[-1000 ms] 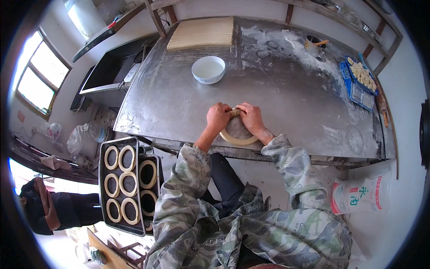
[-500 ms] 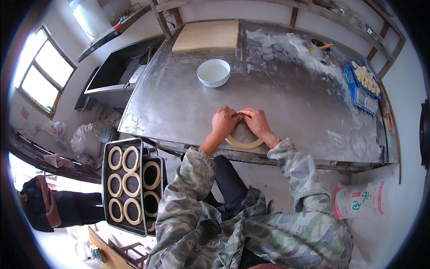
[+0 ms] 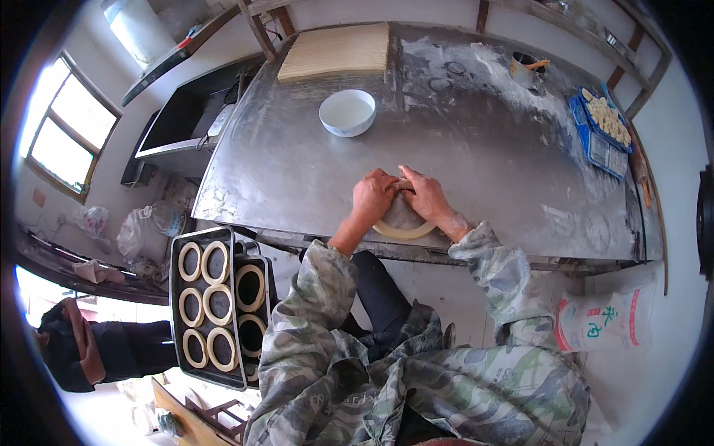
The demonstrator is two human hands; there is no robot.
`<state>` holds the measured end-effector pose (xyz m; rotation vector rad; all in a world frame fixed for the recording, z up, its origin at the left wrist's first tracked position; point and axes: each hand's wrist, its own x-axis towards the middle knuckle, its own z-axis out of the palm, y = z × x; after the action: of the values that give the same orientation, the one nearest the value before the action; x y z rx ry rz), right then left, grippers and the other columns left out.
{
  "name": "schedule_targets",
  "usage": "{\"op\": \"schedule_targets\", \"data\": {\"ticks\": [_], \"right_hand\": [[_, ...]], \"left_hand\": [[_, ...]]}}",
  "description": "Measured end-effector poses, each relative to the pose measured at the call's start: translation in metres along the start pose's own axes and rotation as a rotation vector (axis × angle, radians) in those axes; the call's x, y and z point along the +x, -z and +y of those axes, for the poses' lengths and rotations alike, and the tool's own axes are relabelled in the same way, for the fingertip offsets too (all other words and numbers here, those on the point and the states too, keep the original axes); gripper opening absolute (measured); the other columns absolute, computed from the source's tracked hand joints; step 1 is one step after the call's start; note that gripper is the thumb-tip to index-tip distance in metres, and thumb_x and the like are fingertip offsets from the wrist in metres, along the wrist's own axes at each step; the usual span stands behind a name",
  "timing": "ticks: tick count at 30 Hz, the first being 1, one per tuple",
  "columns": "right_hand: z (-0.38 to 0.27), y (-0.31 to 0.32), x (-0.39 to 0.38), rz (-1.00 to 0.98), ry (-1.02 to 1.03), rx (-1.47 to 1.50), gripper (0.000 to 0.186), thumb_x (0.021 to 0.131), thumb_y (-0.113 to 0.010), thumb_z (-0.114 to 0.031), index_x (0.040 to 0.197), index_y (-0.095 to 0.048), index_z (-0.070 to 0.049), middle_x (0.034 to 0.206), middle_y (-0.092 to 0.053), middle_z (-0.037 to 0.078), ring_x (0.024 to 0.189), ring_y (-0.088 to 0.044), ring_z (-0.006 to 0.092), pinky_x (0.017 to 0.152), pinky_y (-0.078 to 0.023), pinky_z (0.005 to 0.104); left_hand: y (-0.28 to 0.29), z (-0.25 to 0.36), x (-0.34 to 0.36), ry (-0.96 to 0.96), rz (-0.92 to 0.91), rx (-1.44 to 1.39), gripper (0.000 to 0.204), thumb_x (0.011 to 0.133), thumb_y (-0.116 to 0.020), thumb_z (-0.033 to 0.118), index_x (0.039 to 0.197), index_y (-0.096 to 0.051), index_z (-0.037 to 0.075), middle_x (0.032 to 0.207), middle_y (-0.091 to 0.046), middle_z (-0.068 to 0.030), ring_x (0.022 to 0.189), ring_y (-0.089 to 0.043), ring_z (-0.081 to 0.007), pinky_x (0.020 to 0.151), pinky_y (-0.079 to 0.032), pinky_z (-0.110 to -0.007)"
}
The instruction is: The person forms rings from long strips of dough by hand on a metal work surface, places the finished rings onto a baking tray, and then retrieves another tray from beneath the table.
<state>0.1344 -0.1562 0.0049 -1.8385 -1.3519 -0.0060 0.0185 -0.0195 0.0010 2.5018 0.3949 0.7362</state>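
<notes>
At the near edge of the metal table (image 3: 290,171), a pale dough ring (image 3: 404,233) lies with its curved near side toward me. My left hand (image 3: 374,195) is closed around the far-left part of the ring. My right hand (image 3: 428,199) grips the far-right part, its thumb and fingers curled over the dough. A short stretch of dough shows between the two hands at the top of the ring. Beyond them stands a white bowl (image 3: 347,113) with pale liquid or a pale inside; I cannot tell which.
Left of me, a black tray (image 3: 175,327) of dough rings overlaps another tray (image 3: 269,297). A ridged dough slab (image 3: 335,52) lies at the back. Far right are dough pieces (image 3: 606,117) on a blue scale (image 3: 604,157), a floury metal pot (image 3: 526,68) and a white sack (image 3: 599,321).
The fingers of my right hand have shifted and lifted slightly, so dough now shows between my hands. The whole view has tilted a little; the ring stays in place.
</notes>
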Motion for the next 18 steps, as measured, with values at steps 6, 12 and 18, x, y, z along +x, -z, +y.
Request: {"op": "schedule_targets", "data": {"ticks": [6, 12, 18], "right_hand": [[0.0, -0.002, -0.003, -0.022, 0.132, -0.093, 0.059, 0.081, -0.071, -0.009, 0.136, -0.051, 0.002, 0.112, -0.067, 0.022, 0.103, -0.064, 0.0412, 0.089, -0.053, 0.0471], [0.002, -0.007, 0.006, -0.065, 0.19, -0.12, 0.061, 0.081, -0.072, -0.012, 0.136, -0.05, 0.001, 0.106, -0.069, 0.018, 0.097, -0.066, 0.038, 0.083, -0.054, 0.0465], [0.003, -0.005, 0.005, -0.1, 0.119, -0.108, 0.058, 0.081, -0.071, -0.008, 0.135, -0.052, -0.001, 0.103, -0.07, 0.018, 0.093, -0.068, 0.0371, 0.08, -0.055, 0.0462]], "left_hand": [[-0.008, -0.004, 0.002, -0.005, 0.015, -0.012, 0.013, 0.082, -0.07, 0.018, 0.089, -0.078, 0.011, 0.088, -0.068, -0.0106, 0.088, -0.066, -0.0323, 0.076, -0.054, -0.043], [-0.006, -0.001, 0.006, 0.082, -0.035, -0.013, 0.011, 0.081, -0.068, 0.017, 0.087, -0.076, 0.011, 0.091, -0.067, -0.0142, 0.088, -0.065, -0.0359, 0.077, -0.053, -0.046], [-0.003, 0.007, 0.02, 0.116, -0.126, 0.094, 0.014, 0.082, -0.065, 0.019, 0.085, -0.073, 0.008, 0.095, -0.068, -0.0167, 0.091, -0.065, -0.0373, 0.077, -0.053, -0.048]]}}
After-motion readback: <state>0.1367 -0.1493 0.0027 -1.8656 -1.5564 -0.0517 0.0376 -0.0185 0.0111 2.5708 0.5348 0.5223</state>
